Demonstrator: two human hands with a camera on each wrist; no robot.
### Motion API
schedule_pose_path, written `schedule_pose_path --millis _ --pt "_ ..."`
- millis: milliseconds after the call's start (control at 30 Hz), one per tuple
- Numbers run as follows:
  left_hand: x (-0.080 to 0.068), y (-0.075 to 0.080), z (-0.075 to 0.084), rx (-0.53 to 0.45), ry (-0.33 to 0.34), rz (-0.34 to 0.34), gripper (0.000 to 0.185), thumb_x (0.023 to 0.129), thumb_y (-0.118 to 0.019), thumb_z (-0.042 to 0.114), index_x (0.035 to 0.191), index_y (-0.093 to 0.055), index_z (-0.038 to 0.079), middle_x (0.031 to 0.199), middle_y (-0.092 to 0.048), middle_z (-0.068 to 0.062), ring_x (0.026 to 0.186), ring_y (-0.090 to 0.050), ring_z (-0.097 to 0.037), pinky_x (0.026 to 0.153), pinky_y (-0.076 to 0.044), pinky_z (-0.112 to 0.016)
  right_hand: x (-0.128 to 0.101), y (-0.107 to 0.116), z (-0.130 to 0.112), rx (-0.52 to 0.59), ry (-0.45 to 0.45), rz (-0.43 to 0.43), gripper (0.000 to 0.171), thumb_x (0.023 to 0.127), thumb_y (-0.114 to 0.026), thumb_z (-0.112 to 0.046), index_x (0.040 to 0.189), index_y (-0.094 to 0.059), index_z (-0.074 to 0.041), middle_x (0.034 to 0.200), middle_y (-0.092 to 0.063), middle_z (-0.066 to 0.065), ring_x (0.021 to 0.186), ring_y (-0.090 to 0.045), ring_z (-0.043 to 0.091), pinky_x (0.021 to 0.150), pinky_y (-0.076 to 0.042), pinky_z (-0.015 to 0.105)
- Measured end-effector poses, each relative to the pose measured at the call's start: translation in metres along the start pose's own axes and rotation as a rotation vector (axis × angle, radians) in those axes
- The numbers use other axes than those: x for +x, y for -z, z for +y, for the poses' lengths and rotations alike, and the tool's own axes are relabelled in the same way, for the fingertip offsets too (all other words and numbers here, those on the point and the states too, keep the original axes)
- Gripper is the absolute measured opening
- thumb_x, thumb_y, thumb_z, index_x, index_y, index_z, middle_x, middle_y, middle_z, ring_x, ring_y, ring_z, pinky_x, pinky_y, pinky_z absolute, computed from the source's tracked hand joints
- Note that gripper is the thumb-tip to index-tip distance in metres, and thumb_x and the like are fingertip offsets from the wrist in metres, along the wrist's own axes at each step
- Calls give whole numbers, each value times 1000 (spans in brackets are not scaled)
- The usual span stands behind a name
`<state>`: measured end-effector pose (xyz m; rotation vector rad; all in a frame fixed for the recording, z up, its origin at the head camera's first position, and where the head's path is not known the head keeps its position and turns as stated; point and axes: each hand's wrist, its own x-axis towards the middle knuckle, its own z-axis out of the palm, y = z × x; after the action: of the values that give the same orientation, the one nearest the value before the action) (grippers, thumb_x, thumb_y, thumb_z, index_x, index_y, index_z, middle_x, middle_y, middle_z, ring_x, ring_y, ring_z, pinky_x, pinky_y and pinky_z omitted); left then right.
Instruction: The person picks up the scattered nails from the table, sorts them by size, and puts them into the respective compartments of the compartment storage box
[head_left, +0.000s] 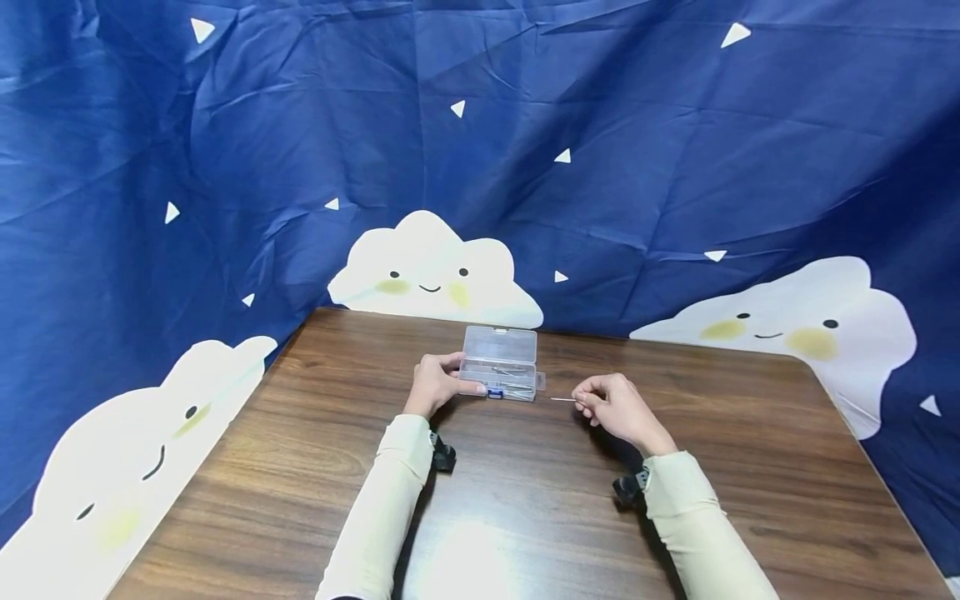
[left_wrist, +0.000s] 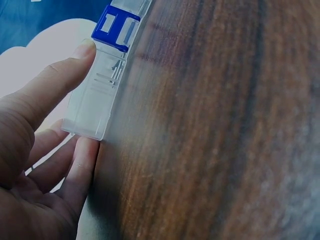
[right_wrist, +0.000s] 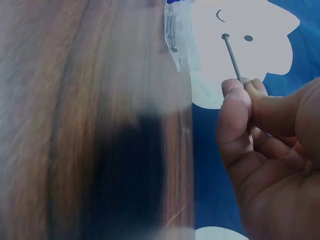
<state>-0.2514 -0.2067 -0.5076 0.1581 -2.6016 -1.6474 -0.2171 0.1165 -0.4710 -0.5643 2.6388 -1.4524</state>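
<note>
A clear plastic box (head_left: 498, 379) with its lid (head_left: 500, 342) swung up stands on the table, thin metal nails (head_left: 513, 386) lying inside. My left hand (head_left: 435, 383) grips its left end, thumb on the front wall beside the blue latch (left_wrist: 116, 27) and the other fingers round the end and back. To the right of the box, my right hand (head_left: 615, 406) pinches a thin metal nail (right_wrist: 232, 57) between thumb and fingertips. The nail's flat head points away from the fingers, toward the box, and its other end is hidden in the grip.
The brown wooden table (head_left: 315, 467) reaches back to a blue curtain (head_left: 480, 108) printed with white clouds. A clear hang tab (head_left: 541, 381) sticks out from the box's right end. Dark wrist-worn cameras hang under both sleeves (head_left: 405, 467).
</note>
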Motion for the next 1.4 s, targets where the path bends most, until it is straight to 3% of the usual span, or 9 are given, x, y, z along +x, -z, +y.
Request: schedule_pose_path --millis 600,900,1267,1400 --pt "4 -8 0 -18 -17 -9 79 54 -102 21 125 -72 8 102 -76 -7 89 -71 -15 87 -53 -33 28 -15 -4 29 -43 25 16 99 -62 -3 93 -71 8 74 -66 16 61 -58 14 53 -54 29" --pt "4 -7 -3 -17 -23 -6 80 52 -102 20 125 -72 7 104 -76 -8 87 -71 -15 83 -55 -31 45 -35 -6 42 -52 26 15 98 -63 -2 90 -71 8 72 -66 16 61 -60 16 52 -55 28" --pt "3 -4 -2 -35 -24 -4 80 51 -103 21 124 -72 7 100 -76 -7 87 -72 -15 84 -55 -33 61 -50 -23 -70 -75 77 18 97 -65 -7 85 -74 3 66 -65 5 53 -59 13 53 -54 29" --pt "3 -7 -1 -35 -31 -13 79 53 -102 20 124 -72 7 100 -76 -7 87 -72 -15 84 -55 -32 62 -54 -24 -177 -47 98 18 93 -65 -5 79 -74 -1 71 -67 2 62 -60 16 67 -54 34"
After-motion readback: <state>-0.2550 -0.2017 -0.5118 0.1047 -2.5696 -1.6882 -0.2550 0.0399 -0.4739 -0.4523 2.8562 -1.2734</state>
